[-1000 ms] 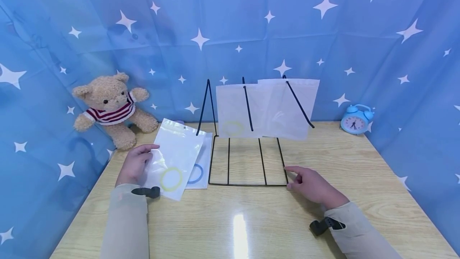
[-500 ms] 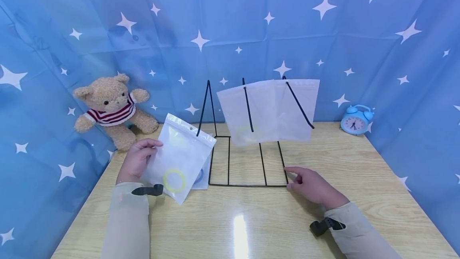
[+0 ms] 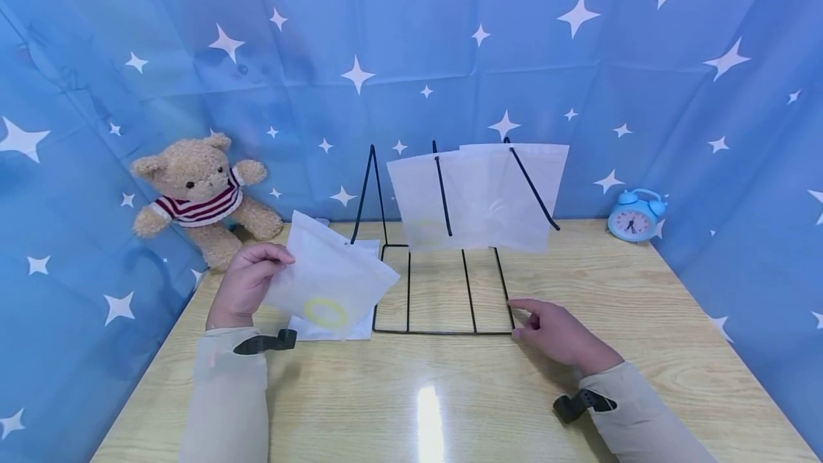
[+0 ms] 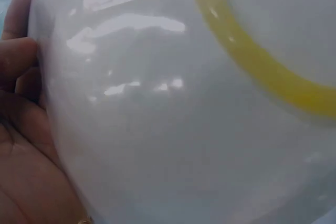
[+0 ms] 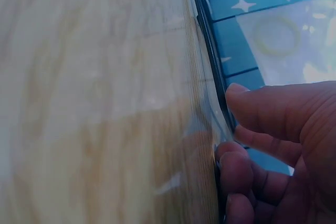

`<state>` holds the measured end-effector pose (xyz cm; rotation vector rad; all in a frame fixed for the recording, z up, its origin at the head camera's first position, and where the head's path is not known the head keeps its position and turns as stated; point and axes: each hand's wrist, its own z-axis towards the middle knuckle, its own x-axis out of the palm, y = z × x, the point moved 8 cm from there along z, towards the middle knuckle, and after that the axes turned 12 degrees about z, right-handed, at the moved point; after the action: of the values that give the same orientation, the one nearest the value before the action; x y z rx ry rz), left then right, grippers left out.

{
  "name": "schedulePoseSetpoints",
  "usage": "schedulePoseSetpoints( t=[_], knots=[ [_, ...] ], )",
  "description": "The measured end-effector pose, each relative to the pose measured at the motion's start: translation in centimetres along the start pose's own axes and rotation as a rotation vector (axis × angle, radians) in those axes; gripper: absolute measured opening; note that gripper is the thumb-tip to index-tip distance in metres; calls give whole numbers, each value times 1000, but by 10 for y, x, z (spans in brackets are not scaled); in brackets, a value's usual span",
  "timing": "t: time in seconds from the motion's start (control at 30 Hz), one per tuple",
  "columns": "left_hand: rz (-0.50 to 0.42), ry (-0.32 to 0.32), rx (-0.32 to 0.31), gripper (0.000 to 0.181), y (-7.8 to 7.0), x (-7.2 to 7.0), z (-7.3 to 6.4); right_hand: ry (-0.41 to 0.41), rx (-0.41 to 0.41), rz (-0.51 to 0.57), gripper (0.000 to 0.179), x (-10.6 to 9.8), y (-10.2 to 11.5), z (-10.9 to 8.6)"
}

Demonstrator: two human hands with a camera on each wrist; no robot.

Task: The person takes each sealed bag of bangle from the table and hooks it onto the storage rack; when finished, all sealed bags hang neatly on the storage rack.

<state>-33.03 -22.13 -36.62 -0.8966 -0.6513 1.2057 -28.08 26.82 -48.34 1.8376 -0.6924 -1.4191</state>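
My left hand [image 3: 247, 283] pinches the left edge of a clear-and-white zip bag [image 3: 331, 270] with a yellow ring [image 3: 324, 313] in it. Its top edge reaches the tip of the rack's left prong [image 3: 363, 195], the small hanging hole right by that tip. In the left wrist view the bag [image 4: 136, 129] fills most of the picture, fingers [image 4: 18, 59] at its edge. The black wire rack [image 3: 444, 333] stands on the table, and my right hand [image 3: 559, 331] grips its front right corner. Thumb and fingers close on the dark wire [image 5: 210, 61] in the right wrist view.
Two bags [image 3: 424, 198] hang on the middle and right prongs. Under the held bag lies another white bag [image 3: 356, 331] on the wooden table [image 3: 360, 399]. A teddy bear [image 3: 199, 181] sits back left; a blue alarm clock [image 3: 633, 223] stands back right. A starry curtain [image 3: 411, 41] encloses the table.
My left hand has shifted the bag rightward and tilted it flatter, bringing its hole to the prong tip. The hanging bags have swung slightly. My right hand stays on the rack.
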Motion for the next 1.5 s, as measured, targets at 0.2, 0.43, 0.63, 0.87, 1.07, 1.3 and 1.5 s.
schedulePoseSetpoints(
  t=[0.2,0.43,0.63,0.87,1.07,1.3,1.5],
  knots=[
    [-38,69,54,62,-10,8,2,0,19,-6,59,1,-3,-1],
    [-64,105,93,67,-21,17,4,-3,5,-7,58,0,-2,0],
    [-105,107,135,65,-27,23,5,0,5,-6,58,0,-2,0],
    [-123,115,140,62,-27,25,6,2,0,-7,58,0,-1,0],
    [-101,98,131,59,-23,24,6,4,-2,-9,58,0,0,-1],
    [-39,24,71,55,-13,20,6,7,1,-2,59,1,1,-1],
    [0,-65,24,56,-7,19,7,4,6,-8,59,0,1,-1]
  ],
)
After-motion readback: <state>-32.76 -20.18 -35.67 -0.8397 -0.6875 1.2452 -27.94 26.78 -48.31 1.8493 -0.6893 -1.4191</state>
